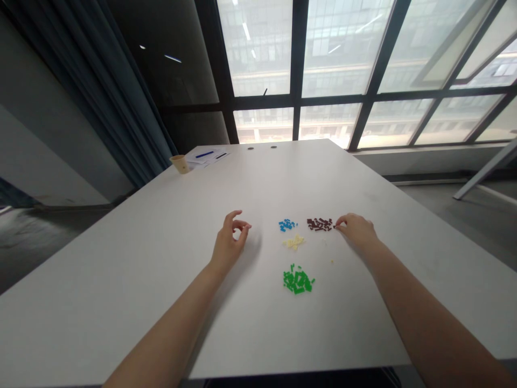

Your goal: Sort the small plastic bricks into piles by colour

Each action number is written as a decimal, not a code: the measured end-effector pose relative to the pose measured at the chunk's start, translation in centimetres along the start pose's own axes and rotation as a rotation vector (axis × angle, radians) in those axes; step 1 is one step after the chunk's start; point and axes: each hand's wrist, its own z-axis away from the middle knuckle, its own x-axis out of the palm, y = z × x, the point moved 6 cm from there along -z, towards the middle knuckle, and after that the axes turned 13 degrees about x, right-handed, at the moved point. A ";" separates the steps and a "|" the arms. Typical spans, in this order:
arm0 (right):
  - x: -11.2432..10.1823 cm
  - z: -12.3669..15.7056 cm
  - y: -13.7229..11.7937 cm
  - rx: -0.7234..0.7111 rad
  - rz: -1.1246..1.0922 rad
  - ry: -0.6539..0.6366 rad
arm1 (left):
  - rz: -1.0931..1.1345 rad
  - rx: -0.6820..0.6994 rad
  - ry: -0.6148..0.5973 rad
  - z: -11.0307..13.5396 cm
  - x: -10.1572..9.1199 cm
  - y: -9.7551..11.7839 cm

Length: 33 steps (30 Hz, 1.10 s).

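Observation:
Four small heaps of tiny plastic pieces lie on the white table: blue pieces, dark brown pieces, pale yellow pieces and green pieces. My right hand rests at the right edge of the brown heap, thumb and forefinger pinched at one brown piece. My left hand hovers left of the blue heap, fingers curled with thumb and forefinger nearly touching; whether anything is between them is unclear.
A paper cup and papers with pens sit at the table's far left corner. One stray yellow piece lies right of the heaps. Large windows and a dark curtain stand behind the table.

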 end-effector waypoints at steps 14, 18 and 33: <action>-1.5 -0.3 -0.3 -0.041 -0.328 0.166 | -0.182 -0.237 -0.333 -0.9 -2.6 -8.1; -1.2 0.1 -0.9 -0.067 -0.345 0.147 | -0.089 -0.371 -0.542 0.8 -1.2 -10.8; -0.9 0.2 -1.6 -0.110 -0.332 0.100 | -0.188 -0.260 -0.708 1.0 -0.1 -9.0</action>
